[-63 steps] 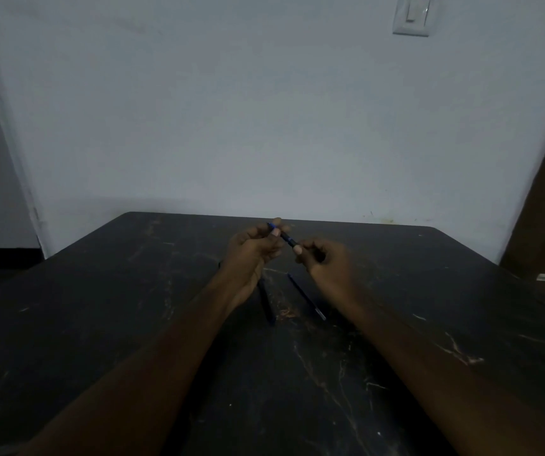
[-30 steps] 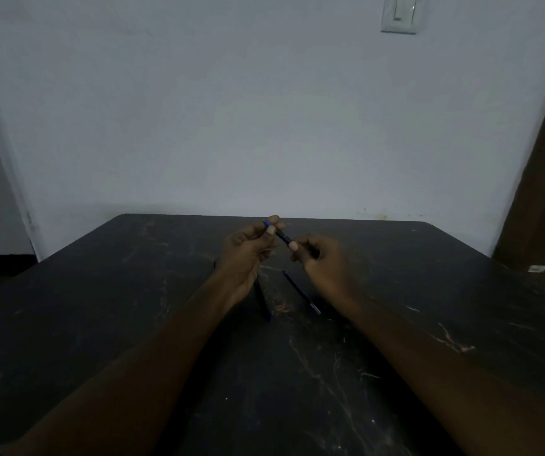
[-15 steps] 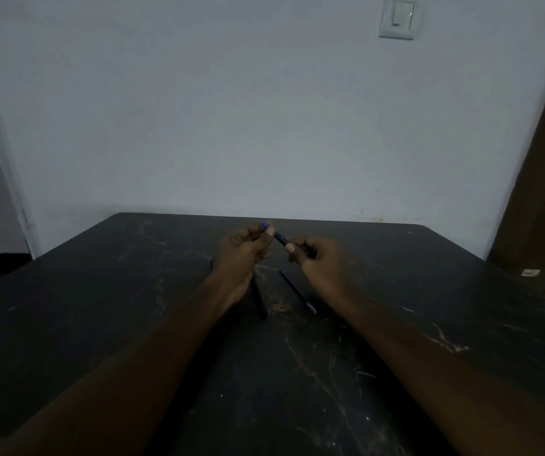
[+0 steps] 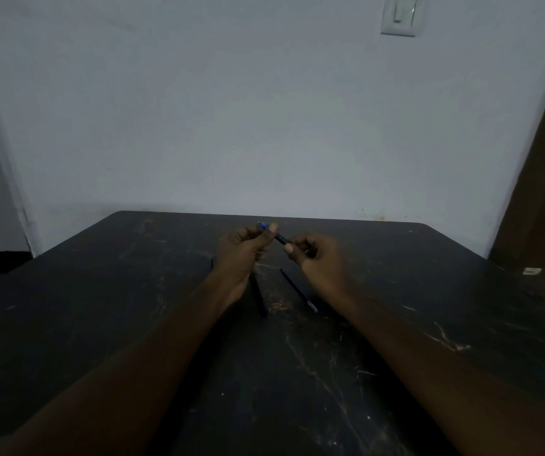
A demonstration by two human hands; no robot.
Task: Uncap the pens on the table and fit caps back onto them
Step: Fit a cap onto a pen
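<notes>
Both hands hold one dark blue pen (image 4: 280,239) above the far middle of the black table (image 4: 133,324). My left hand (image 4: 241,251) pinches its blue end, where a small tip sticks out past the fingers. My right hand (image 4: 317,258) pinches the other end between thumb and curled fingers. Two more dark pens lie on the table under the hands: one (image 4: 259,297) below my left wrist, another (image 4: 299,291) with a pale end beside my right wrist. Whether the held pen's cap is on or off I cannot tell.
A thin dark object (image 4: 212,263) lies left of my left hand. A pale wall rises behind the table with a light switch (image 4: 399,14) at the top right. A brown door (image 4: 544,192) stands at the right.
The hands and the pen have barely moved; a small tip now shows beyond my left fingers. The camera has shifted slightly.
</notes>
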